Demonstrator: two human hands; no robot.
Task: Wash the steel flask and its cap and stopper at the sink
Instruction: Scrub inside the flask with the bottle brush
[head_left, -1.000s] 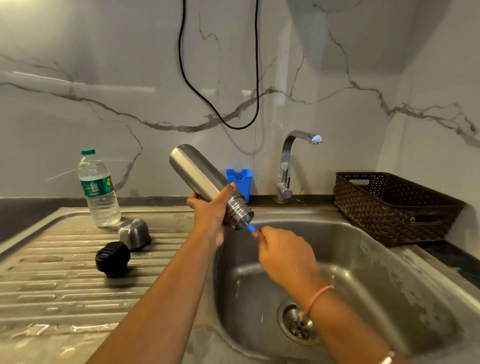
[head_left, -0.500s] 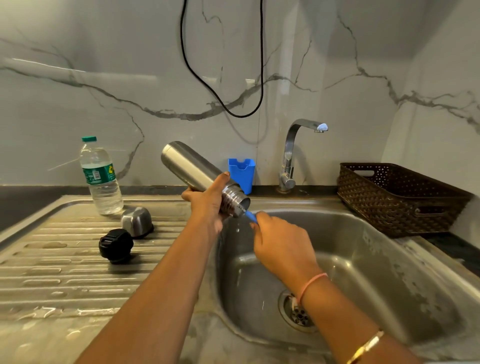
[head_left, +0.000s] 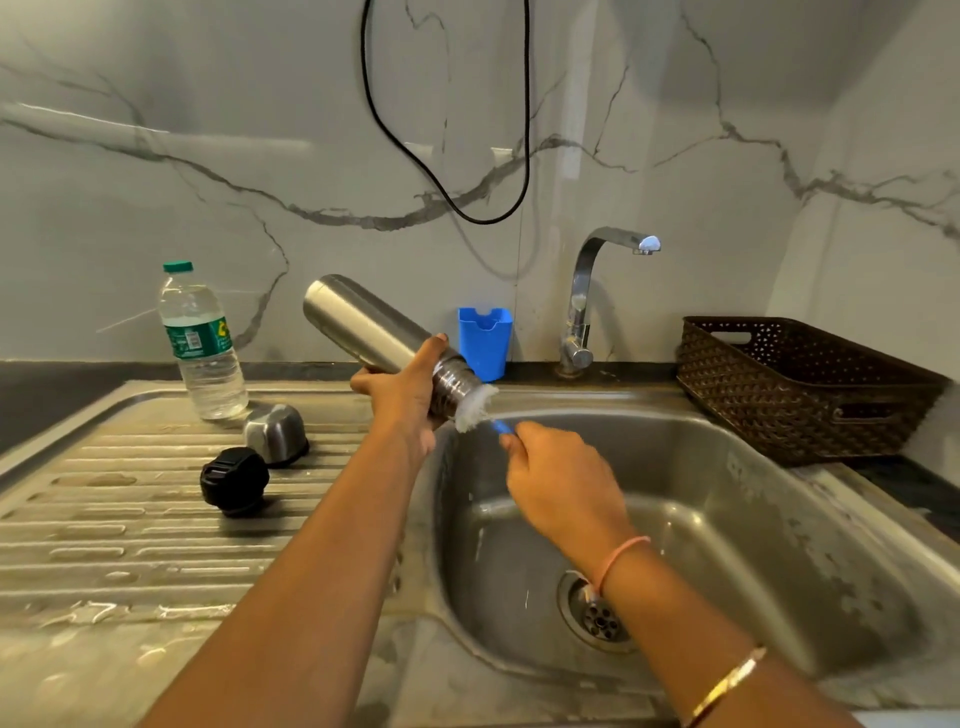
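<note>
My left hand grips the steel flask near its threaded neck and holds it tilted, mouth down toward the sink basin. White bristles of a bottle brush stick out of the flask's mouth. My right hand holds the brush's blue handle just below the mouth. The steel cap and the black stopper lie on the ribbed drainboard to the left.
A plastic water bottle stands at the back of the drainboard. A blue holder and the tap are behind the basin. A brown woven basket sits at the right. A black cable hangs on the marble wall.
The brush has slid outward, so its white bristles now show at the flask's mouth. My right hand has drawn back a little toward me.
</note>
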